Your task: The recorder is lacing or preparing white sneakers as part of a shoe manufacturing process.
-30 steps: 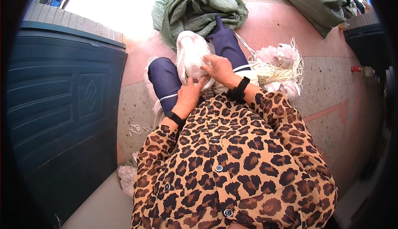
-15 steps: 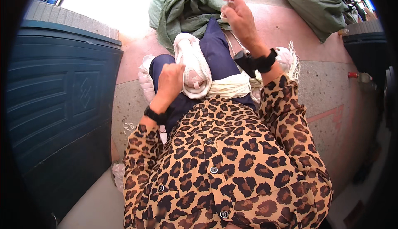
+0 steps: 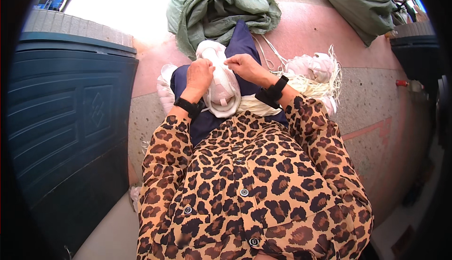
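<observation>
A white and pale pink sneaker (image 3: 220,92) lies across my lap, its toe pointing away and its heel opening toward me. My left hand (image 3: 199,75) is closed at the left side of the shoe's lacing area; whatever its fingers grip is hidden. From the right, my right hand (image 3: 248,68) reaches over the shoe with thumb and forefinger pinched on what looks like a white shoelace, barely visible. The two hands are close together, a small gap between them. Beside the shoe, a bundle of cream laces (image 3: 258,105) rests over my right thigh.
More pale pink shoes (image 3: 310,66) with loose laces lie at my right, and others (image 3: 165,87) by my left leg. A crumpled green sack (image 3: 226,8) lies ahead; a full green sack (image 3: 360,8) stands far right. A dark blue door (image 3: 70,114) borders the left.
My right hand has come down and left from above my right knee to the shoe. My left hand has shifted slightly up and right, closer to the lacing area.
</observation>
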### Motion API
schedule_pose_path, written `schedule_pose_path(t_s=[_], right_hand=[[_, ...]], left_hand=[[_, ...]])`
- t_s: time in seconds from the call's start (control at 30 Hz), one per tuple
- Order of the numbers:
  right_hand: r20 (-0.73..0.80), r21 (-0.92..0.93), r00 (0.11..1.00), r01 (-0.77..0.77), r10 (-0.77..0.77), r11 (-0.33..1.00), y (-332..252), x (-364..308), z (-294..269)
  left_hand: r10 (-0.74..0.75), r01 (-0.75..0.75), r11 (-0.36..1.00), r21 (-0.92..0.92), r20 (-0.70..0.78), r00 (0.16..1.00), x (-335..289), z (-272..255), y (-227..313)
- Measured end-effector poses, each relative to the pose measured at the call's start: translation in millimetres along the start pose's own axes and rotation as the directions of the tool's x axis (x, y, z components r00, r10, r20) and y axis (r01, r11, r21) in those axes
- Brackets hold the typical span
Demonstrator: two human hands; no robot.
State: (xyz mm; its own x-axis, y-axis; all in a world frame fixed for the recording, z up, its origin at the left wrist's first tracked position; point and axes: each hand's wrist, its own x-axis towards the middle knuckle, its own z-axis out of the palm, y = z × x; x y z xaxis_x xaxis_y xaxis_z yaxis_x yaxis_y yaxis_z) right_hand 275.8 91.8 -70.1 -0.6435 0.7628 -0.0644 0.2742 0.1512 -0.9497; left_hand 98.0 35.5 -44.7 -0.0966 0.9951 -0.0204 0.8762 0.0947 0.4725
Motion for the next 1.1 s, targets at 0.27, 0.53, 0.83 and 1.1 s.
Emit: schedule_pose_path(t_s=[0.27, 0.53, 0.83, 1.1], right_hand=[[-0.016, -0.167, 0.998, -0.065, 0.063, 0.984, -0.1, 12.9, 5.0], [0.014, -0.488, 0.994, 0.1, -0.107, 0.867, -4.8, 18.9, 15.2], [0.2, -0.64, 0.976, 0.197, -0.087, 0.742, -1.3, 32.2, 13.8], [0.244, -0.543, 0.966, 0.21, -0.086, 0.813, -1.2, 38.7, 10.9]], left_hand=[[-0.176, 0.17, 0.964, -0.206, -0.012, 0.984, 4.0, 9.7, -2.2], [-0.248, 0.255, 0.913, -0.319, 0.064, 0.967, 3.5, 10.6, -8.4], [-0.261, 0.272, 0.904, -0.329, 0.079, 0.962, 3.4, 8.8, -6.2], [-0.235, 0.243, 0.921, -0.304, 0.064, 0.97, 3.4, 9.8, -7.2]])
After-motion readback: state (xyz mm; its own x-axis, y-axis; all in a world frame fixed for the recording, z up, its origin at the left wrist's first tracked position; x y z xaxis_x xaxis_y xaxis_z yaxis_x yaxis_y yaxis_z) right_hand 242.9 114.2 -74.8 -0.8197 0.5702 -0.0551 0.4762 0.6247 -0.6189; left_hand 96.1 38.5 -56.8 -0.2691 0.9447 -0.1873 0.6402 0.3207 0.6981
